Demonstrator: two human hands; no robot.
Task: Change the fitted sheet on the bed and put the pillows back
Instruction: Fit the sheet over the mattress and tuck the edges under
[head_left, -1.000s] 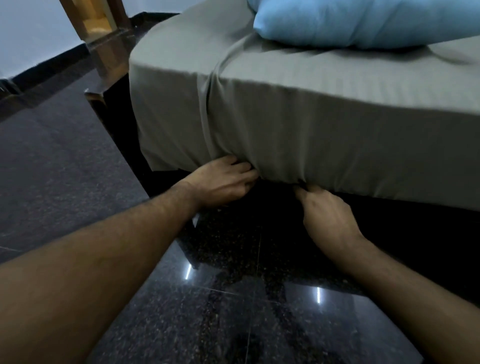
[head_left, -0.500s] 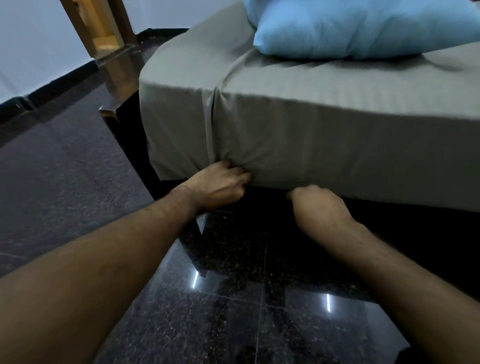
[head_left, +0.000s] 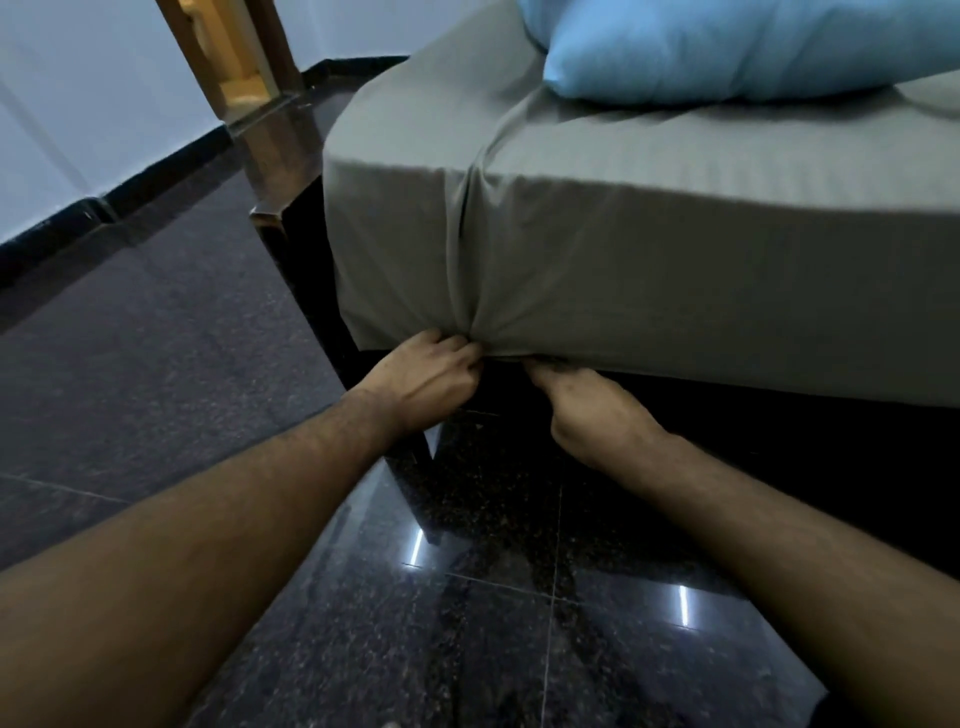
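A grey fitted sheet covers the mattress and is gathered into a fold at the near corner. My left hand pinches the sheet's lower edge right under that corner fold. My right hand sits just to the right, its fingertips curled up under the sheet's hem below the mattress, so they are hidden. A light blue pillow lies on top of the bed at the upper right.
The dark bed frame runs below the mattress, with a corner post at left. Glossy black tiled floor spreads beneath my arms. A pale wall with black skirting and a wooden door frame stand at the far left.
Both hands have drawn closer together at the corner. The right hand has shifted left and up, with its fingertips now under the hem. The view has moved slightly.
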